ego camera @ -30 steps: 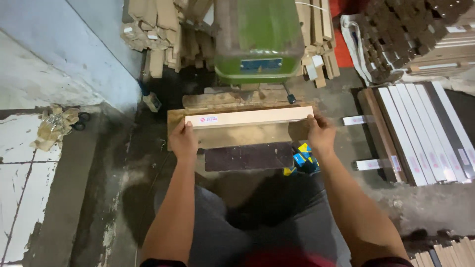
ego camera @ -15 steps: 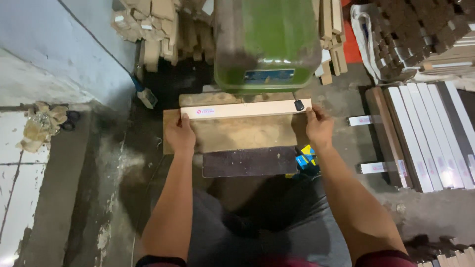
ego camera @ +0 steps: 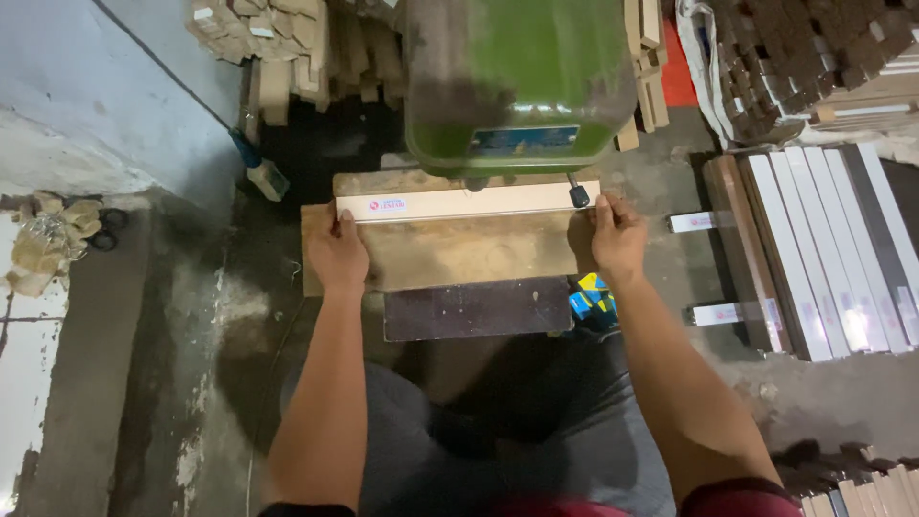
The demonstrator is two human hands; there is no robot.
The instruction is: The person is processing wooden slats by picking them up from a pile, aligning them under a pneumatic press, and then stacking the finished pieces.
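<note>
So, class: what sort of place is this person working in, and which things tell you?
Most likely a small woodworking shop: a green machine stands over a dusty work table, cut wood offcuts are heaped behind, and pale boards lie stacked beside it.

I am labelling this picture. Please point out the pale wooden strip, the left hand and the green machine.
pale wooden strip (ego camera: 469, 202), head view, middle of its top face
left hand (ego camera: 337, 257), head view, back of the hand
green machine (ego camera: 522, 67), head view, its green housing

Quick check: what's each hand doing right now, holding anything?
Left hand: closed on the left end of the pale wooden strip.
Right hand: closed on the strip's right end, beneath the green machine.
</note>
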